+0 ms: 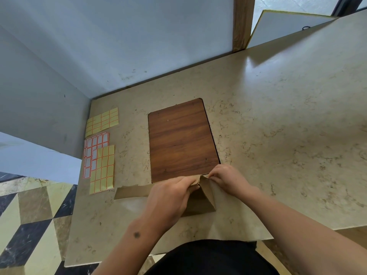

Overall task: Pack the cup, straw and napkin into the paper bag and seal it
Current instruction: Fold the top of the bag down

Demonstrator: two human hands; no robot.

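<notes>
A brown paper bag (202, 201) stands on the beige marble counter (278, 135) near its front edge. Both hands pinch the bag's top edge together. My left hand (170, 197) grips the top from the left, fingers curled over the fold. My right hand (226, 177) grips it from the right. A flat strip of the same brown paper (131, 192) sticks out to the left behind my left hand. No cup, straw or napkin is visible; the bag's inside is hidden.
A dark wooden board (180, 139) lies flat just beyond the bag. Sheets of yellow stickers (103, 122) and a red-bordered white sticker sheet (95, 147) lie at the counter's left edge. A wall runs behind and to the left.
</notes>
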